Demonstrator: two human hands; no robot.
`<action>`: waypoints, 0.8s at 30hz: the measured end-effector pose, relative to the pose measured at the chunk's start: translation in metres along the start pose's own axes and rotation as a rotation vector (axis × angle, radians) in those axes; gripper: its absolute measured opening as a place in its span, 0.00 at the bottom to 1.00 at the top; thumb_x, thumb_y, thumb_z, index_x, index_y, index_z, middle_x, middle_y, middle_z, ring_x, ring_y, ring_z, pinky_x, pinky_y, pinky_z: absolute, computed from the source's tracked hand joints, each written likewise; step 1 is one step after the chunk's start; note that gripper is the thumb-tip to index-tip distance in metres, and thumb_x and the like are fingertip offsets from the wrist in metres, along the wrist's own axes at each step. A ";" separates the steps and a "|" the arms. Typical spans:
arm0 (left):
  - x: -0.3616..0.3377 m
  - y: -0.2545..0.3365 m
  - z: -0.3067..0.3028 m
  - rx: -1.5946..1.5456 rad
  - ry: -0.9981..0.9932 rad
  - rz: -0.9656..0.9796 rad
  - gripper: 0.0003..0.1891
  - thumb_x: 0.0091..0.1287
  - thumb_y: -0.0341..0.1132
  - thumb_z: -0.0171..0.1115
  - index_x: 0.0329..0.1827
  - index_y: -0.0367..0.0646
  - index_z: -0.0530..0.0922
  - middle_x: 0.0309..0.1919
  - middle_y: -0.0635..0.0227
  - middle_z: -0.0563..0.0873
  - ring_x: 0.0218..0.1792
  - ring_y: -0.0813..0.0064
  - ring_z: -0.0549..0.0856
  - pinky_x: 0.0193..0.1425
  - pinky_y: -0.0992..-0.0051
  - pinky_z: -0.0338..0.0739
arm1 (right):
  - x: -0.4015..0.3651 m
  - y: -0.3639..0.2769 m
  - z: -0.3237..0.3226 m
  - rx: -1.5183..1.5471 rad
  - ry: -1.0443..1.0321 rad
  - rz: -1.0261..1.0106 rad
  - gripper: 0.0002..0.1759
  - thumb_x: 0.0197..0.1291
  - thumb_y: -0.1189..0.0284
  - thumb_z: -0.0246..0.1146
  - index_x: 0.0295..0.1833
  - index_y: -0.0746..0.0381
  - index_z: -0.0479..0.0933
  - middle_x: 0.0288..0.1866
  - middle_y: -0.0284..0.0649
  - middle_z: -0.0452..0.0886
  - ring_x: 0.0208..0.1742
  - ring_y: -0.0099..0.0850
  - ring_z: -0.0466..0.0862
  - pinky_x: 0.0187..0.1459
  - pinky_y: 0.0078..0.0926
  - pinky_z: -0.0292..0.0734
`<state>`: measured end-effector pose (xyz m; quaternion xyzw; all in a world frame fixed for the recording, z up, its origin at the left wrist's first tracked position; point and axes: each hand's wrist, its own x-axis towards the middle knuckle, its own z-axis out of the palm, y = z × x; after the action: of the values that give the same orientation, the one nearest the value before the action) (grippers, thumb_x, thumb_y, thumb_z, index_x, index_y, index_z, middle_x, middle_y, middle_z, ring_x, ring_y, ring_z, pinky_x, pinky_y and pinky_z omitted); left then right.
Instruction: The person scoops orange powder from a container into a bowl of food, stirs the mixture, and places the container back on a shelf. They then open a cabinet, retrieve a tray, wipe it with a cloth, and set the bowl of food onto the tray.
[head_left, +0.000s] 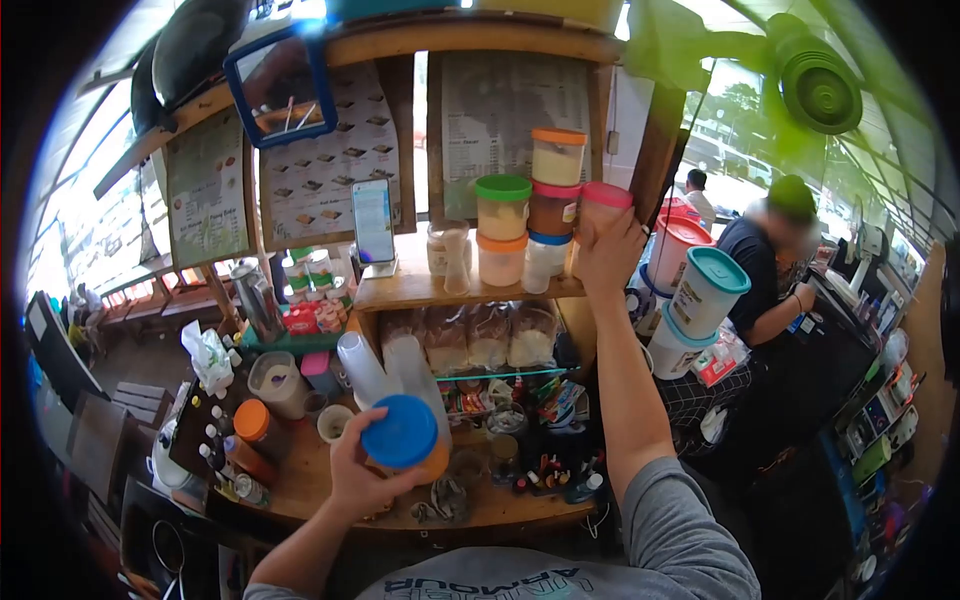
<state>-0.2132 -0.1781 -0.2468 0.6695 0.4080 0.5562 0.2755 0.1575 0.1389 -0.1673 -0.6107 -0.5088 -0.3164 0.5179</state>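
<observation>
My left hand (362,472) grips a plastic jar with a blue lid (400,432) and orange-looking lower part, held above the wooden counter. Up at the shelf, my right hand (612,250) is wrapped round a pink-lidded jar (605,197); its far side is hidden. Left of that hand stand stacked jars: an orange-lidded jar (558,158) on a dark-filled jar (554,208), and a green-lidded jar (502,203) on another orange-lidded jar (501,262). Behind the blue lid, stacks of clear plastic cups (408,362) lean over the counter.
A phone (374,225) stands upright on the wooden shelf (410,290). Bagged goods (488,335) fill the space below. Bottles and an orange-lidded container (252,420) crowd the counter's left. At right are teal-lidded tubs (705,295) and a person in dark clothes (765,260).
</observation>
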 end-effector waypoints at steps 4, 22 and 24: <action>-0.045 -0.017 0.001 0.018 0.105 -0.104 0.44 0.51 0.31 0.89 0.71 0.38 0.72 0.59 0.59 0.83 0.58 0.71 0.86 0.62 0.69 0.84 | 0.006 0.002 0.001 -0.046 -0.074 0.022 0.48 0.64 0.51 0.71 0.76 0.75 0.63 0.65 0.61 0.76 0.66 0.60 0.75 0.68 0.55 0.71; -0.060 -0.034 -0.024 0.622 -0.813 0.448 0.35 0.61 0.60 0.73 0.70 0.55 0.76 0.65 0.55 0.79 0.56 0.53 0.82 0.53 0.61 0.83 | -0.352 -0.120 -0.205 1.464 -1.961 0.015 0.51 0.34 0.62 0.87 0.67 0.62 0.75 0.61 0.44 0.83 0.63 0.33 0.84 0.62 0.35 0.81; -0.066 -0.048 -0.043 0.602 -0.814 0.411 0.30 0.65 0.57 0.70 0.68 0.59 0.76 0.63 0.59 0.79 0.48 0.57 0.82 0.48 0.63 0.83 | -0.366 -0.145 -0.216 1.378 -1.911 0.139 0.45 0.32 0.64 0.85 0.62 0.60 0.77 0.57 0.44 0.83 0.60 0.38 0.86 0.60 0.37 0.82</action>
<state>-0.2696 -0.2135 -0.3105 0.9460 0.2702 0.1532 0.0930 -0.0528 -0.1822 -0.4000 -0.2177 -0.7191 0.6394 0.1632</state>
